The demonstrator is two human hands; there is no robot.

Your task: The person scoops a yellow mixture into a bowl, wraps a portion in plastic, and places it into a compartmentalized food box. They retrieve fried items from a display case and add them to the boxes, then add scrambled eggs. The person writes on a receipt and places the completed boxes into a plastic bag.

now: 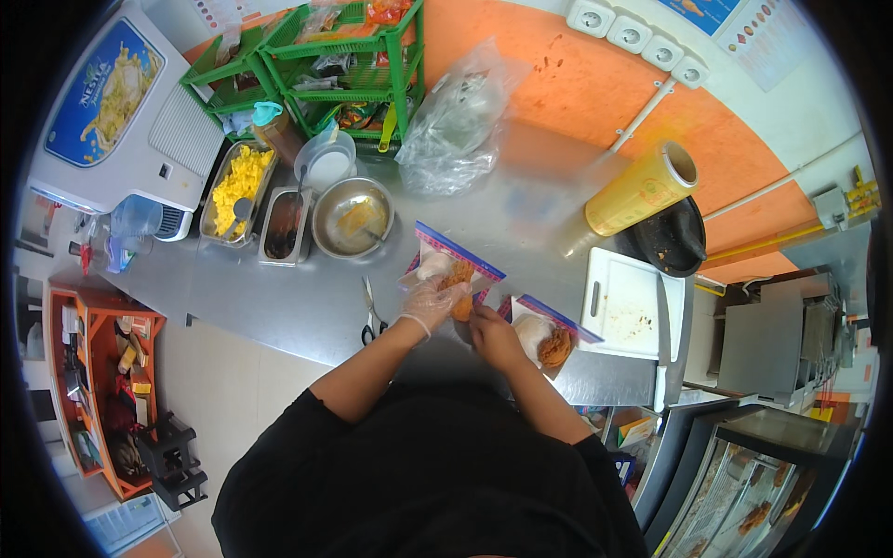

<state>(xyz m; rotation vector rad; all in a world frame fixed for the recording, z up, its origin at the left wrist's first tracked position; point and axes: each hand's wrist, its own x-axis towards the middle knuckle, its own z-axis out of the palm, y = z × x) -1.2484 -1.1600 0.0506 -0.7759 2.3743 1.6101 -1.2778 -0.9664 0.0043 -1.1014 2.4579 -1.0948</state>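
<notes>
A food box [480, 263] with a purple-blue and red printed rim stands open in front of me on the steel table. In it lie a white rounded portion, perhaps wrapped rice, and a piece of fried chicken [458, 276]. My left hand [433, 305], in a clear plastic glove, has its fingers closed on the fried chicken at the box's near side. My bare right hand [493, 337] pinches the right side of the same box. Just right of it, a second food box [564, 314] holds a similar white portion and fried chicken [555, 347].
Scissors [370, 312] lie left of my gloved hand. Beyond are a metal bowl [322, 216], a sauce pan [284, 249] and a tray of yellow food [216, 212]. Rightward, a knife [663, 325] rests on a white cutting board [614, 302] beside a yellow film roll [633, 198].
</notes>
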